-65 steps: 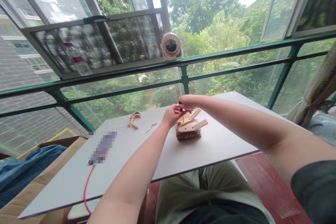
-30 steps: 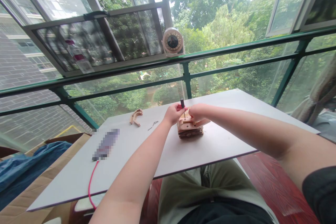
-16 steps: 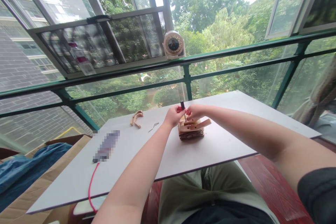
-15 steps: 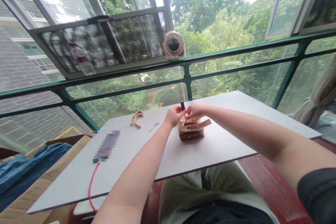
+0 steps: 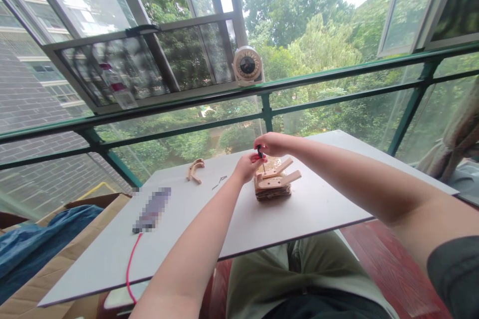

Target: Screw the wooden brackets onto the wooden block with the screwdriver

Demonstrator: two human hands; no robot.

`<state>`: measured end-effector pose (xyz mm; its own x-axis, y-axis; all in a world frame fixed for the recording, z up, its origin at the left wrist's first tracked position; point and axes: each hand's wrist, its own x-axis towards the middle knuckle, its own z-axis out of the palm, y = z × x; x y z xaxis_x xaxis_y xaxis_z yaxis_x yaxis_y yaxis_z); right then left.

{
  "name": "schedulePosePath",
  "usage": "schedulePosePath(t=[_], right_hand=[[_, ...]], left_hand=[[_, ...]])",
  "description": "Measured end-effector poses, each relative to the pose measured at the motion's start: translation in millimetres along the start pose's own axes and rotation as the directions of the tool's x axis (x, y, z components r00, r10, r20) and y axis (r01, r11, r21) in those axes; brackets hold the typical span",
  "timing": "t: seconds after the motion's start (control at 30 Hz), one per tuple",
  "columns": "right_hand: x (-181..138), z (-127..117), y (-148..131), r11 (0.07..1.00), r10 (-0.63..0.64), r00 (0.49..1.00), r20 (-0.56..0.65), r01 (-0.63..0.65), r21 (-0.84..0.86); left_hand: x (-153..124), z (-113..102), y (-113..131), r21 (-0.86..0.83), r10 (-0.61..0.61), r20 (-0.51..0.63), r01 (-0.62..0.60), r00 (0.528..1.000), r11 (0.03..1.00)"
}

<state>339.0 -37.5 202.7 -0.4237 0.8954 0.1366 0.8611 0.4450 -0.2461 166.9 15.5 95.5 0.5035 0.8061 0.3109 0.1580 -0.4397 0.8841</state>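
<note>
A black-handled screwdriver stands nearly upright, its thin shaft reaching down to a curved wooden piece. My right hand is closed around the top of its handle. Just below, my left hand is closed with its fingertips at the lower part of the same handle. Two light wooden pieces with small dark holes, the near one and the far one, lie on a layered brown block. The screwdriver tip meets the left end of the far piece; any screw there is too small to make out.
On the white table, more curved wooden pieces and several thin screws lie to the left. A blurred phone-like object with a red cable is nearer. A cardboard box stands beside the table; a small fan sits at the railing.
My right hand has risen from the wooden pieces to the top of the screwdriver handle and gripped it, uncovering the far piece. My left hand has hardly moved.
</note>
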Motion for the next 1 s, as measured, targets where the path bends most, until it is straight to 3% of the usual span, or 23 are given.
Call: schedulePosePath(t=[0.3,0.5,0.7,1.0], right_hand=[[17,-24,-12,0.960,0.107,0.956,0.272,-0.029,-0.277],[19,-28,-16,0.943,0.162,0.925,0.345,-0.041,-0.331],[17,-29,-16,0.932,0.182,0.926,0.330,-0.055,-0.359],[11,-25,-4,0.936,0.092,0.973,0.211,-0.012,-0.351]], left_hand=[[-4,1,11,0.117,-0.052,0.044,0.046,0.998,0.992],[-4,5,14,0.207,-0.041,-0.065,0.053,0.997,0.977],[-5,14,7,0.210,-0.007,-0.209,0.052,0.978,0.976],[-9,21,12,0.183,0.018,-0.212,0.022,0.977,0.983]])
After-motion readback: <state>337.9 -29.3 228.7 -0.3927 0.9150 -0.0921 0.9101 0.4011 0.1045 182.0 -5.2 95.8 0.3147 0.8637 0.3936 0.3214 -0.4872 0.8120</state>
